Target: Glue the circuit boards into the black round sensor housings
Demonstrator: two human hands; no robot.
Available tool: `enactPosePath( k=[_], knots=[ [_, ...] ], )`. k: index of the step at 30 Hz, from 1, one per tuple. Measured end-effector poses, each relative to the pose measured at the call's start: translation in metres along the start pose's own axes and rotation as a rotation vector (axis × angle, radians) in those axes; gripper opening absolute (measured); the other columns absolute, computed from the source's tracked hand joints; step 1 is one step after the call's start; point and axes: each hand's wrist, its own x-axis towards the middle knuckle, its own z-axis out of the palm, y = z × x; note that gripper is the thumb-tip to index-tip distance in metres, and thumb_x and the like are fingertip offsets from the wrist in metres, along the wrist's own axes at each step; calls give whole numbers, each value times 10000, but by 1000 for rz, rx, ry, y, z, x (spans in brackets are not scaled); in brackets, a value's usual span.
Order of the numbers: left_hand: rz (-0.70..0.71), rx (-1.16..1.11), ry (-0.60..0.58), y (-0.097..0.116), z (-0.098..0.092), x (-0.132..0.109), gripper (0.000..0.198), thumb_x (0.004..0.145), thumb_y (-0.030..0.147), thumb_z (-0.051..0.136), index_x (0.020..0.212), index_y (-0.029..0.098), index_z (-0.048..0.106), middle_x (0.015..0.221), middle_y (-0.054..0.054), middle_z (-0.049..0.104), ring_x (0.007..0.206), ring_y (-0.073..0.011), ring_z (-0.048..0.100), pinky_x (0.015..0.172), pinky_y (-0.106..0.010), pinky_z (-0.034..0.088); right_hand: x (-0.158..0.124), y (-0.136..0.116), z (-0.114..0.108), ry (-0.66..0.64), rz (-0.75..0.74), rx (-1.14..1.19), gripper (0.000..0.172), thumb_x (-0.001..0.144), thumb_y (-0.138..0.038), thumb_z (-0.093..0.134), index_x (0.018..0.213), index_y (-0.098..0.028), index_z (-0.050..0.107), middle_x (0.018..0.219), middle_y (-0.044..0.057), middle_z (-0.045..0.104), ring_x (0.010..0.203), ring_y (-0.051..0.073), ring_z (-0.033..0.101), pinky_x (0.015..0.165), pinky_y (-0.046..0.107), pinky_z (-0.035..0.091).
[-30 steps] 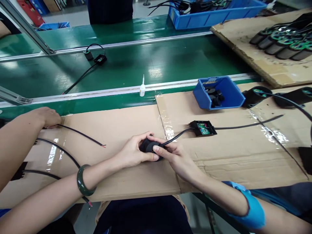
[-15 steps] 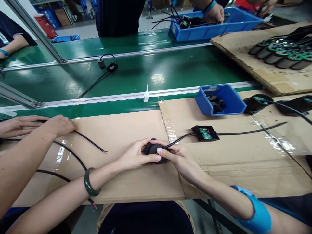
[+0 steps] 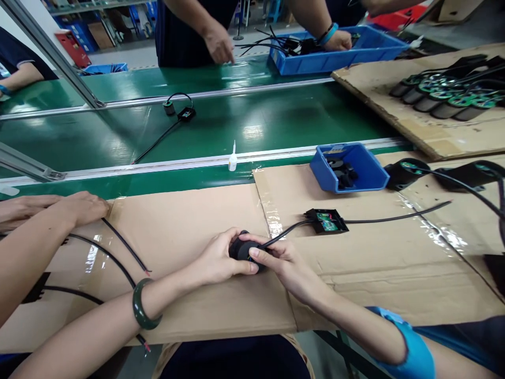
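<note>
My left hand [image 3: 216,259], on the arm with a dark green bangle [image 3: 142,304], is closed around the left side of a black round housing [image 3: 238,249] just above the cardboard. From the right, my right hand [image 3: 286,260] grips the same housing, thumb on its near side and fingers at the far side. A black cable [image 3: 292,228] leads from the housing past my right fingers to a small open black box [image 3: 328,221] with a green circuit board inside. My fingers partly hide the housing.
A blue bin [image 3: 351,168] of black parts and a black cylinder [image 3: 406,172] stand beyond the box. A small white bottle [image 3: 232,161] stands at the rail. At left a co-worker's hands [image 3: 81,208] handle cables [image 3: 126,245]. Another person's hand [image 3: 219,43] is across the green belt.
Both my hands keep hold of the housing, which looks slightly turned. The co-worker's hands at left have shifted left with a cable. Across the belt, another person's hand has come into view.
</note>
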Motion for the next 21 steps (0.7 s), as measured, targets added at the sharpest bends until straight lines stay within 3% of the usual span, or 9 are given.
enactPosePath(
  k=[12,17,21],
  knots=[
    [48,213,62,5,0,0,460,604,250,776,1011,178,575,1018,-52,619,968,-243,558,825,-331,450,0,7,4,61,26,64,427,698,-530,762,1040,-274,759,1146,52,727,1173,279,609,1098,457,376],
    [12,82,-5,4,-6,5,455,577,263,783,977,166,590,974,-43,617,936,-229,560,791,-310,440,3,1,3,43,26,48,443,697,-541,757,1036,-257,761,1134,57,731,1164,282,610,1097,461,373],
    [-42,-70,-121,12,-9,9,470,572,229,780,1013,152,637,935,-34,629,886,-205,572,792,-297,428,4,-5,-8,-60,90,72,444,701,-500,769,1072,-256,747,1161,49,719,1191,279,589,1107,467,349]
  ],
)
